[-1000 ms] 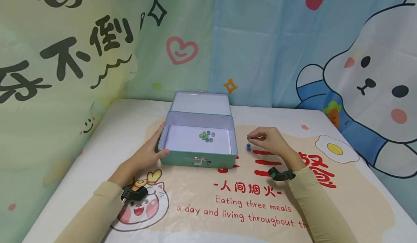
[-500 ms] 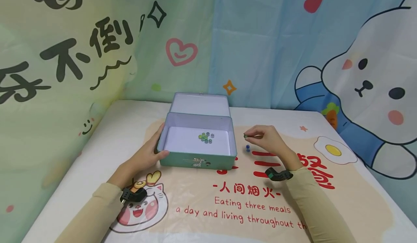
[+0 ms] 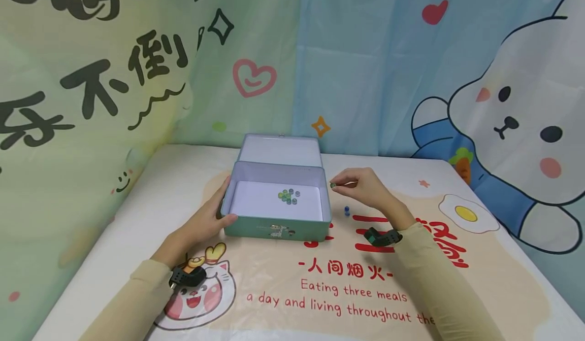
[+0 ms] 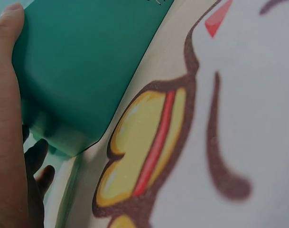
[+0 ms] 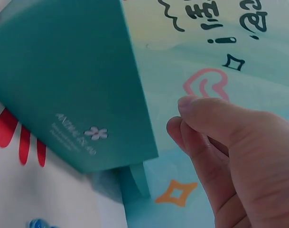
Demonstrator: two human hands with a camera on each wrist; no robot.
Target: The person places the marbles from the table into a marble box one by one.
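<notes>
An open green tin box [image 3: 277, 228] with a pale inside stands mid-table, its lid [image 3: 280, 150] tipped back behind it. My left hand [image 3: 206, 222] grips the box's left side, thumb at the front corner; the left wrist view shows the fingers [image 4: 36, 156] partly hidden behind the box. Just beyond the right wall, my right hand [image 3: 365, 189] pinches a small green bead [image 3: 332, 184] between thumb and fingertips. The right wrist view hides that bead behind the fingertips. Several small green and bluish beads [image 3: 288, 196] lie in the box, right of its middle.
Small blue beads [image 3: 347, 211] lie close together on the printed tablecloth [image 3: 356, 320], right of the box; one also shows at the bottom of the right wrist view. A patterned curtain [image 3: 347, 77] hangs behind the table.
My right hand has moved left and a little up with the green bead, from near the blue beads to beside the box's right wall. My left hand stays on the box.
</notes>
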